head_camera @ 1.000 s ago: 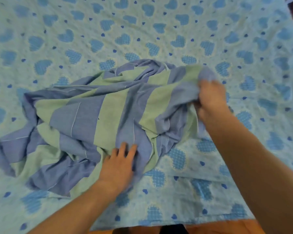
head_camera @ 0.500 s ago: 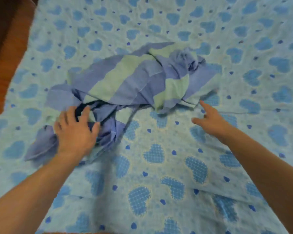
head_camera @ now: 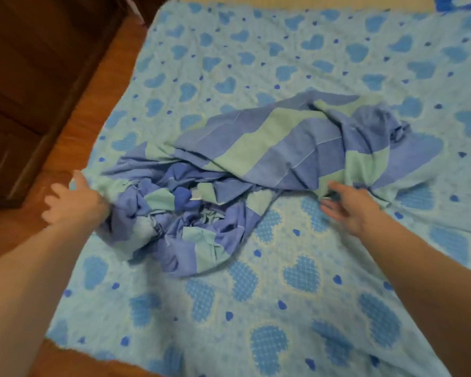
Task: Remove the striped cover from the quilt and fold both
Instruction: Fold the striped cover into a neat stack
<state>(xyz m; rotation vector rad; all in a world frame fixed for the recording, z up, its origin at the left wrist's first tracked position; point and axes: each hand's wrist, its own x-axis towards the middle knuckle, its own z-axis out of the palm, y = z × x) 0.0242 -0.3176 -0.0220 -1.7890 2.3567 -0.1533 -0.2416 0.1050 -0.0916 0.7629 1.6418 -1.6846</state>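
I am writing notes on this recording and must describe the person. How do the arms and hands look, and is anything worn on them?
Both forearms are bare up to the frame edge: no sleeves show. The left hand and the right hand carry no gloves, and no watch, bracelet or ring can be seen. The left hand is blurred, so small details there cannot be told.

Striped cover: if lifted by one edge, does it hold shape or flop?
Likely flops: the striped cover lies crumpled in soft folds on the heart-print quilt. Probably light and thin, bunching at the left hand. Could drag rather than slide cleanly.
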